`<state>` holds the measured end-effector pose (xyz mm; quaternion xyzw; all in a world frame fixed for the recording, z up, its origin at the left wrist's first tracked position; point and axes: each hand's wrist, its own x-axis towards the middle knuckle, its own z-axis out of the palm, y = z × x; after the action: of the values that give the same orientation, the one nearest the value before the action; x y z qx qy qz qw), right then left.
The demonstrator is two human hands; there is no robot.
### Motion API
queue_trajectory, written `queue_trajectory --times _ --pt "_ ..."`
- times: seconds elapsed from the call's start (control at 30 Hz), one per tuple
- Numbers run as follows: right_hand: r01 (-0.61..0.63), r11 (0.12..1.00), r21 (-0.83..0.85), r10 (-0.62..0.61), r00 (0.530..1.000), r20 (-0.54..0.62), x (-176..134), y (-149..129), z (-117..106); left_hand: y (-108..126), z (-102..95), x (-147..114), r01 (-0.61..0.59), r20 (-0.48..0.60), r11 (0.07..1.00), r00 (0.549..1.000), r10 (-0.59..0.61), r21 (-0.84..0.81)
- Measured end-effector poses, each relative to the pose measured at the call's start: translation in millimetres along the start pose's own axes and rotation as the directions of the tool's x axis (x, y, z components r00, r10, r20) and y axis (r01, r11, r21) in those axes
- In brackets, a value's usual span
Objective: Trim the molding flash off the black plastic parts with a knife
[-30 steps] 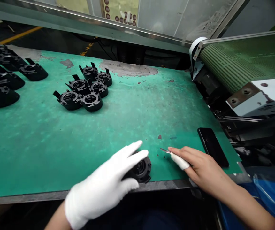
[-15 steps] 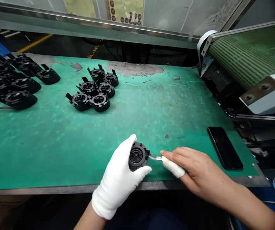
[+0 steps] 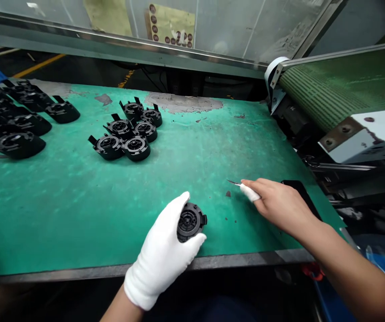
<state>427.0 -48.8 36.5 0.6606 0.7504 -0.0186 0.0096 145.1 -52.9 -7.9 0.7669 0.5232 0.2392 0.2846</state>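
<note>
In a white glove, my left hand grips a round black plastic part near the front edge of the green mat. Its ringed face is turned up, and a small tab sticks out on its right side. My right hand, bare apart from a white cover on the thumb, pinches a small knife with a thin metal blade. The blade points left, above the mat and apart from the black part. The knife's handle is hidden in my fingers.
Several similar black parts stand in a cluster mid-left, and more crowd the far left. A phone lies partly behind my right hand. A conveyor with a green belt rises at the right. The table's front edge runs close to me.
My right hand has drawn the knife away from the black part, up and to the right, and now partly covers the phone. My left hand keeps its grip. The view has shifted slightly.
</note>
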Motion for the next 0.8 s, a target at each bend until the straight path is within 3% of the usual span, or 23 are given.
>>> queue_trajectory --times 0.1,0.17,0.3,0.4,0.53,0.7,0.8 --pt "0.103 0.970 0.218 -0.107 0.994 0.004 -5 2 0 -5 -21.2 2 -0.067 0.215 0.998 0.974 0.066 -0.005" --pt "0.160 0.924 0.346 -0.173 0.985 0.006 -11 -2 2 -12 -39.1 2 -0.104 0.282 0.995 0.954 0.101 -0.004" --pt "0.204 0.873 0.442 -0.233 0.972 0.011 -19 -13 6 -21 -59.7 -4 -0.007 0.111 1.000 0.994 0.008 -0.012" --pt "0.262 0.834 0.486 -0.311 0.950 0.021 -21 -22 4 -16 -48.3 -13 0.064 0.065 0.995 0.996 -0.059 -0.073" --pt "0.352 0.832 0.429 -0.415 0.908 0.060 -22 -38 -3 -8 -14.4 -17 0.076 0.044 0.995 0.996 -0.072 -0.072" --pt "0.386 0.889 0.246 -0.407 0.913 0.039 -15 -41 -2 -9 0.0 -13 0.053 -0.012 0.998 0.999 -0.053 -0.046" --pt "0.236 0.969 0.072 -0.238 0.971 0.021 -3 -15 5 -10 -3.6 -13 0.051 0.011 0.998 0.999 -0.051 -0.045"
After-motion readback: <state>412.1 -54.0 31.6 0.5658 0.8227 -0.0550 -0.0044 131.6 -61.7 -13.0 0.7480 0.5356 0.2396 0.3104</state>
